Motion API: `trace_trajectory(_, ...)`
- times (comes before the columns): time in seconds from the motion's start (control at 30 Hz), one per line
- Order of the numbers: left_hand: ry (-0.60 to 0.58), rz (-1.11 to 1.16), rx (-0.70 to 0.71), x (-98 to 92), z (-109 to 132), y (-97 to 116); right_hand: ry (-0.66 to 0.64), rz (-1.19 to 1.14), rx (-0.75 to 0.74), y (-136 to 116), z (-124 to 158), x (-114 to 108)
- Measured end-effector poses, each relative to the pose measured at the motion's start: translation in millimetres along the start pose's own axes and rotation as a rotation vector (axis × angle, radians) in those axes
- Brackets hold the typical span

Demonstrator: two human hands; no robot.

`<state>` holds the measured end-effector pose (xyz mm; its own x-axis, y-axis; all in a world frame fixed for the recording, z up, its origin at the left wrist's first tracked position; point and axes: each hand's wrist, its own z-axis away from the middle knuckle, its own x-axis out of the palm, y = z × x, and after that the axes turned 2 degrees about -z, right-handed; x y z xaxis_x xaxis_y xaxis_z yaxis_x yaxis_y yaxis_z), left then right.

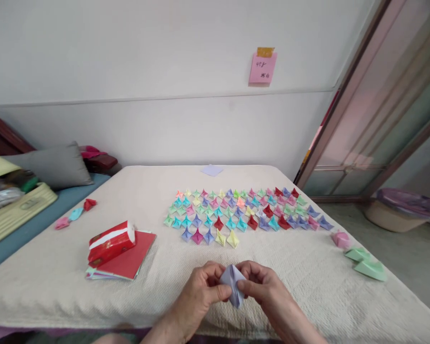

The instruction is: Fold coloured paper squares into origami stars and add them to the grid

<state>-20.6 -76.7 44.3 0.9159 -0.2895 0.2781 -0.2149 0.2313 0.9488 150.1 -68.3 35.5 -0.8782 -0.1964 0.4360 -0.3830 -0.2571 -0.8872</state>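
Near the front edge of the covered surface, a folded lavender origami piece (232,282) is held between both hands, its centre crease facing me. My left hand (207,286) pinches its left side with thumb and fingers. On the opposite side, my right hand (258,284) grips it, the thumb pressing beside the crease. The fingers behind the paper are partly hidden. Just beyond the hands stand rows of small folded paper pieces in many colours, the nearest row ending with a yellow origami piece (232,239).
Left of the hands, a red packet (112,242) lies on a stack of coloured paper (136,258). Green folded boats (370,269) and a pink folded piece (341,239) sit at the right edge. A lavender sheet (212,170) lies near the wall.
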Motion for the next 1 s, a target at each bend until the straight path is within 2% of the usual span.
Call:
trace_trajectory(0.07, 0.051, -0.062, 0.031, 0.2, -1, -1, 0.022, 0.038, -0.025, 1, -2, 0)
trace_trajectory(0.27, 0.138, -0.129, -0.019, 2.5, -3, -7, 0.084, 0.221, 0.011, 8, -4, 0)
trace_trajectory(0.57, 0.234, -0.078, 0.087, 3.5, -1, -11, 0.128, 0.144, -0.081, 8, 3, 12)
trace_trajectory(0.77, 0.134, 0.016, 0.119, 0.1, 4, -13, 0.174, 0.051, -0.110, 8, 6, 8)
trace_trajectory(1.0, 0.123, -0.125, 0.157, -1.6, 7, -5, 0.096, 0.023, -0.103, 4, 6, 9)
